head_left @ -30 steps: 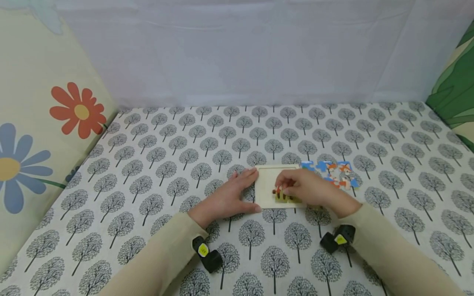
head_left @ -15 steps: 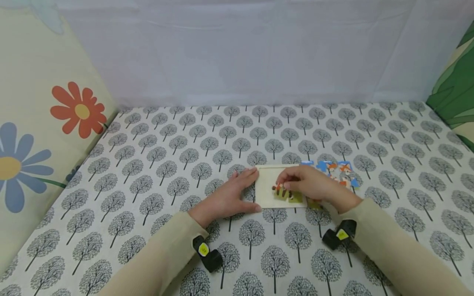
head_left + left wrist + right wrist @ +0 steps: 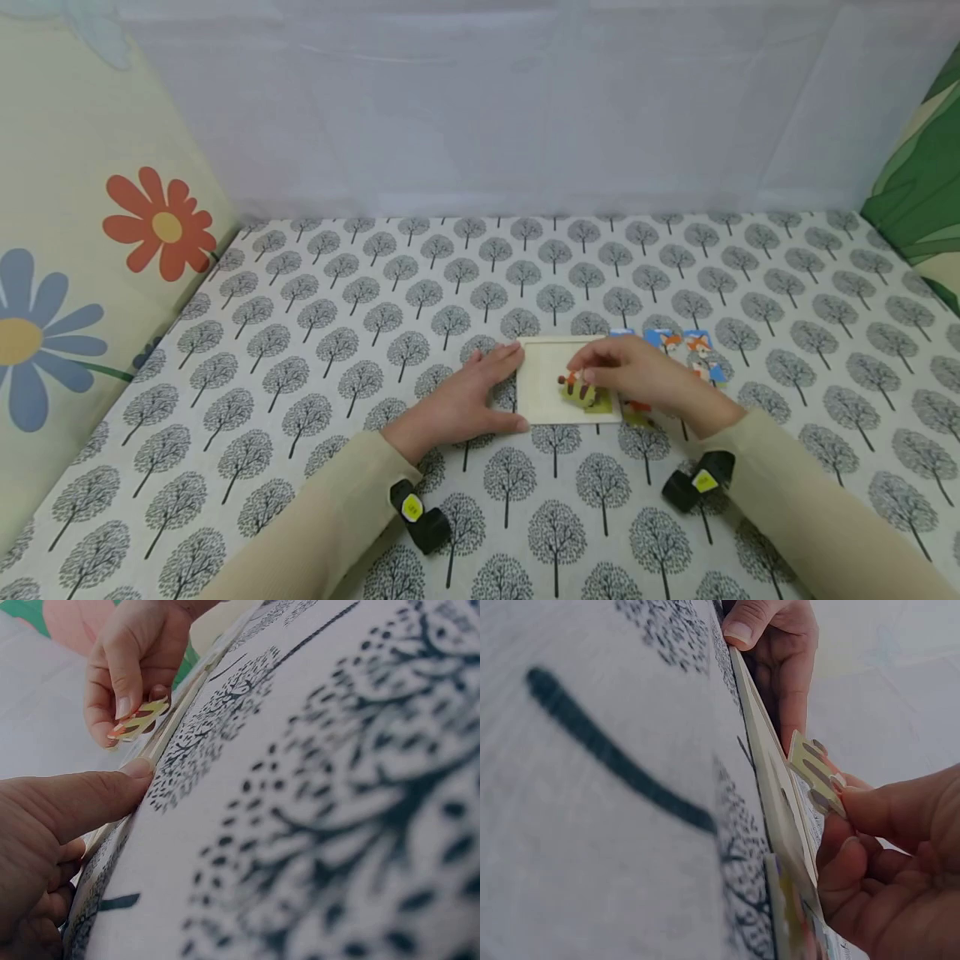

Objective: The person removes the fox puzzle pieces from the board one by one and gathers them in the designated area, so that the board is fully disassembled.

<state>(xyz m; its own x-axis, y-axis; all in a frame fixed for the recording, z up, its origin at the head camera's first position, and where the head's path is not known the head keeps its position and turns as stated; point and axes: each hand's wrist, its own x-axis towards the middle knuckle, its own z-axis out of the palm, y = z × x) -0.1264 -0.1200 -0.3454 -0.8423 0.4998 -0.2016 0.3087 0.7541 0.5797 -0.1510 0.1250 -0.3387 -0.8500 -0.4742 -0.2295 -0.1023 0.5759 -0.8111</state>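
Note:
In the head view my right hand pinches a jigsaw puzzle piece, green with brown and red shapes, between thumb and fingers. The piece is tilted, raised over a pale puzzle tray, as the right wrist view also shows. A second, green piece lies in the tray's near right corner, partly covered. My left hand rests at the tray's left side, fingers extended to the far corner. Its thumb touches the near corner in the left wrist view.
Several loose puzzle pieces with foxes and blue sky lie right of the tray, partly behind my right hand. Another piece sits against the tray's right edge. The tablecloth has a tree print; a pale curtain hangs behind.
My right hand has shifted slightly right, lifting and tilting the pinched puzzle piece. More of the green piece in the tray's corner shows. My left hand has stayed in place.

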